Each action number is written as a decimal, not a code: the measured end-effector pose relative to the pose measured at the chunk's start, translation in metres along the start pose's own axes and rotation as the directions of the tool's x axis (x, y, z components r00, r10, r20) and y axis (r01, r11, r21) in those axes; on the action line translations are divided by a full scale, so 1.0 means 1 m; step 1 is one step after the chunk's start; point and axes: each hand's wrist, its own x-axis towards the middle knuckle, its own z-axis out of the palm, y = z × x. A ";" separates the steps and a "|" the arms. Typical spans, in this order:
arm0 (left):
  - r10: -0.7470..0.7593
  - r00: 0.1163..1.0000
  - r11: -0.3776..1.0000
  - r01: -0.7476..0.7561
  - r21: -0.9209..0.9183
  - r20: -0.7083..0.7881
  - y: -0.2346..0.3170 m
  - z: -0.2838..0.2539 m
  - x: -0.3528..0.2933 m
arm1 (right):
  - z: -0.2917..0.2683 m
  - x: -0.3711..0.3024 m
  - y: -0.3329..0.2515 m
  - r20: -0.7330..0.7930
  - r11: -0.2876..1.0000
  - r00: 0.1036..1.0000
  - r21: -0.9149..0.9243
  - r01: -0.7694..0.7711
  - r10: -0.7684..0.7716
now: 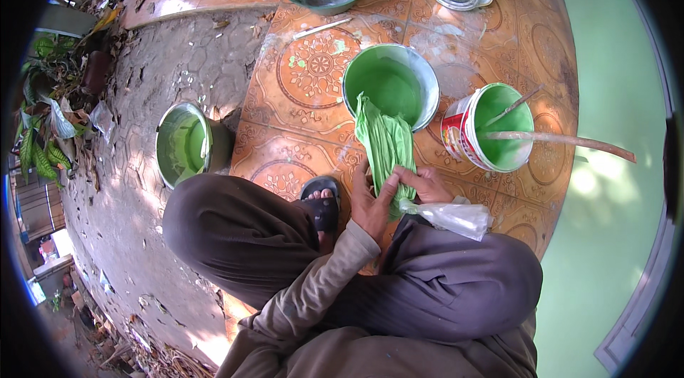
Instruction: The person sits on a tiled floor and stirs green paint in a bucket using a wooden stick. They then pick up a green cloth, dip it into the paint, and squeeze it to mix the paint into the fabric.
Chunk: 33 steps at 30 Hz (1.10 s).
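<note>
Your left hand [370, 201] and right hand [426, 184] grasp the green cloth [388, 141] by its near end; lengthwise it runs far, slightly left, over the bucket [429, 89]'s near rim

Plastic bag [456, 219] (glossy), wooden stick [584, 141]

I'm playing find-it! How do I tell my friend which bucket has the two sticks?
Find the pale green wall, then the orange tiles beside it. On those tiles, ahead and to the right of the person's right hand, stands a white bucket with red on its side. Two brown sticks poke out of it.
</note>
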 end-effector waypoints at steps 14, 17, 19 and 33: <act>-0.242 0.936 0.958 0.272 -0.089 0.256 0.053 0.000 0.011 | 0.019 0.003 -0.056 -0.090 0.986 0.995 0.154 0.065 -0.051; -0.255 0.928 0.958 0.280 -0.057 0.273 0.085 -0.001 0.024 | 0.022 0.003 -0.091 0.103 0.999 0.994 0.018 0.042 -0.044; -0.341 0.906 0.932 0.361 -0.036 0.252 0.114 0.012 0.027 | 0.004 0.017 -0.105 0.105 0.993 0.991 -0.095 -0.076 0.086; -0.467 0.851 0.871 0.490 -0.043 0.240 0.172 0.047 0.067 | 0.038 0.007 -0.131 -0.143 0.954 0.987 0.299 -0.030 0.075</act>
